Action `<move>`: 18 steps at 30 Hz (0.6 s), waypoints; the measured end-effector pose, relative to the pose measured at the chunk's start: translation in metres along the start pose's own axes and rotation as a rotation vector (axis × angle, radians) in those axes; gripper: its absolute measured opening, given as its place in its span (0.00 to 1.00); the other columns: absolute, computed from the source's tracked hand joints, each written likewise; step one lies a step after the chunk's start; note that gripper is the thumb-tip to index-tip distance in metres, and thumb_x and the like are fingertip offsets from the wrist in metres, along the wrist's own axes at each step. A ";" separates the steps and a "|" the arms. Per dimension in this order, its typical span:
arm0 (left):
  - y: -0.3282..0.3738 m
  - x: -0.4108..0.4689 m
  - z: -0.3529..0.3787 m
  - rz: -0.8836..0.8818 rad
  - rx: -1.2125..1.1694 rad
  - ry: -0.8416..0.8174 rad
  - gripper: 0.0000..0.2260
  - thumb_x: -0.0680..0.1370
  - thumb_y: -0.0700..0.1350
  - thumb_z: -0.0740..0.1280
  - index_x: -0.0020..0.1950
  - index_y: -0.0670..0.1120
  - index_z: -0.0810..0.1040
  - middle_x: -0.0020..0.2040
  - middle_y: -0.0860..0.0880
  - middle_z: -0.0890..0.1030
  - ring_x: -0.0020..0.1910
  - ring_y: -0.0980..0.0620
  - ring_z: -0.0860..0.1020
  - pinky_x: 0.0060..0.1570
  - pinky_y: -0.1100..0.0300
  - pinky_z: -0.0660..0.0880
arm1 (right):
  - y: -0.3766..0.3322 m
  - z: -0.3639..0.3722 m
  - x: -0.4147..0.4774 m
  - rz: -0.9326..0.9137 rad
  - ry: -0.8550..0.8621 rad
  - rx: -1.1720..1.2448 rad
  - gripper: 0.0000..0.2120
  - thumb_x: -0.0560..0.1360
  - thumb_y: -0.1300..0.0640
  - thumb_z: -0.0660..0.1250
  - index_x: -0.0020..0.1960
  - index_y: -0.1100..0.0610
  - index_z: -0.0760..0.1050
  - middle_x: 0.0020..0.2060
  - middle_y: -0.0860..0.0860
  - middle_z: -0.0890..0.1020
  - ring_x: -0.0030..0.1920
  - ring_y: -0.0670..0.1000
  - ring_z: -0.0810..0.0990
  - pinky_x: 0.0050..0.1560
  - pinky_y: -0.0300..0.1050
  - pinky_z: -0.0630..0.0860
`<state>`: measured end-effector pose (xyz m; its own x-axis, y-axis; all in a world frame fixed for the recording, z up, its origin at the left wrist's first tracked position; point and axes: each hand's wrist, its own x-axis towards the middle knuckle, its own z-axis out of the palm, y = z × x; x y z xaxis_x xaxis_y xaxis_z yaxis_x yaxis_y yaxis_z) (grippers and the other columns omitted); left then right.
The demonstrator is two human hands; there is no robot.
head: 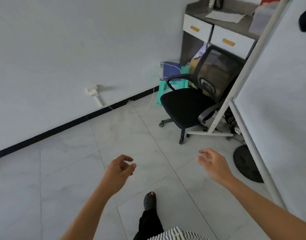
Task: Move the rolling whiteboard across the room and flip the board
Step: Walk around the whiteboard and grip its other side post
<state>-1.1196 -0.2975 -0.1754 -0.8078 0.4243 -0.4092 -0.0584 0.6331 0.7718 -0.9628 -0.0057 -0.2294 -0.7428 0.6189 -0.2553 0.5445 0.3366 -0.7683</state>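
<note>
Standing upright at right, whiteboard (277,87), hands apart

You are looking down at a floor (65,170) of pale grey tiles, meeting a plain white wall (70,40) along a black skirting strip (62,128). A white socket fitting (94,91) is sitting low on that wall. In the far corner a black mesh-backed office chair (192,103) is standing on its castors before a grey desk (216,30) with two white drawers. A green plastic stool (163,91) is standing beside the chair, bearing blue items.
</note>
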 end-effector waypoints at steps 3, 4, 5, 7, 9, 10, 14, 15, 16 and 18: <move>0.029 0.074 -0.019 0.022 0.028 -0.053 0.05 0.77 0.46 0.68 0.52 0.48 0.78 0.41 0.44 0.85 0.43 0.47 0.84 0.49 0.49 0.79 | -0.011 -0.008 0.051 0.084 0.074 0.024 0.10 0.74 0.52 0.68 0.55 0.52 0.76 0.46 0.50 0.83 0.47 0.50 0.82 0.51 0.48 0.77; 0.039 0.097 -0.024 0.028 0.042 -0.074 0.05 0.77 0.46 0.68 0.52 0.48 0.77 0.41 0.44 0.85 0.43 0.47 0.84 0.49 0.49 0.79 | -0.015 -0.011 0.064 0.114 0.105 0.042 0.10 0.74 0.52 0.68 0.55 0.51 0.76 0.46 0.50 0.83 0.47 0.50 0.82 0.51 0.48 0.77; 0.049 0.120 -0.029 0.035 0.062 -0.097 0.05 0.77 0.46 0.68 0.52 0.48 0.77 0.41 0.43 0.85 0.42 0.48 0.84 0.49 0.49 0.79 | -0.018 -0.014 0.077 0.139 0.138 0.057 0.10 0.74 0.52 0.68 0.55 0.51 0.76 0.46 0.49 0.83 0.47 0.49 0.82 0.51 0.48 0.77; 0.067 0.167 -0.037 0.044 0.123 -0.154 0.05 0.77 0.46 0.68 0.52 0.48 0.78 0.41 0.43 0.85 0.42 0.48 0.84 0.48 0.49 0.79 | -0.020 -0.022 0.099 0.194 0.196 0.091 0.10 0.74 0.50 0.69 0.54 0.49 0.76 0.44 0.48 0.83 0.46 0.48 0.82 0.51 0.50 0.78; 0.088 0.208 -0.039 0.056 0.185 -0.211 0.05 0.77 0.46 0.67 0.52 0.48 0.78 0.41 0.44 0.85 0.41 0.49 0.84 0.47 0.51 0.79 | -0.017 -0.030 0.113 0.257 0.251 0.126 0.10 0.73 0.49 0.69 0.53 0.47 0.76 0.42 0.47 0.84 0.45 0.47 0.83 0.49 0.50 0.80; 0.100 0.229 -0.037 0.062 0.199 -0.231 0.05 0.78 0.46 0.67 0.52 0.47 0.78 0.41 0.44 0.85 0.41 0.48 0.84 0.47 0.52 0.79 | -0.014 -0.035 0.120 0.287 0.278 0.140 0.09 0.73 0.49 0.69 0.53 0.47 0.76 0.41 0.47 0.84 0.43 0.47 0.83 0.47 0.50 0.80; 0.148 0.306 -0.018 0.082 0.192 -0.273 0.06 0.77 0.43 0.68 0.53 0.44 0.78 0.40 0.41 0.85 0.41 0.45 0.84 0.42 0.53 0.78 | 0.002 -0.057 0.155 0.387 0.355 0.170 0.09 0.73 0.49 0.70 0.52 0.47 0.76 0.41 0.47 0.84 0.42 0.48 0.83 0.45 0.50 0.81; 0.160 0.325 -0.010 0.088 0.202 -0.285 0.06 0.78 0.43 0.68 0.53 0.43 0.78 0.40 0.41 0.85 0.42 0.45 0.84 0.42 0.53 0.78 | 0.006 -0.065 0.167 0.410 0.372 0.176 0.09 0.74 0.50 0.69 0.53 0.48 0.76 0.41 0.48 0.84 0.42 0.48 0.83 0.44 0.49 0.81; 0.173 0.342 -0.002 0.095 0.216 -0.296 0.06 0.78 0.43 0.67 0.53 0.44 0.78 0.41 0.41 0.85 0.42 0.45 0.84 0.42 0.53 0.78 | 0.011 -0.073 0.181 0.427 0.395 0.185 0.09 0.74 0.50 0.69 0.53 0.48 0.76 0.41 0.48 0.84 0.42 0.48 0.83 0.43 0.48 0.81; 0.203 0.378 0.018 0.111 0.226 -0.308 0.06 0.78 0.44 0.66 0.53 0.44 0.77 0.41 0.43 0.85 0.43 0.45 0.83 0.43 0.54 0.79 | 0.018 -0.093 0.213 0.440 0.441 0.200 0.09 0.74 0.51 0.70 0.53 0.49 0.76 0.40 0.48 0.85 0.42 0.48 0.84 0.41 0.48 0.81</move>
<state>-1.4260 0.0025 -0.1819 -0.5866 0.6503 -0.4827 0.1776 0.6847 0.7068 -1.0746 0.1979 -0.2432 -0.2148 0.9161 -0.3386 0.6469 -0.1263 -0.7521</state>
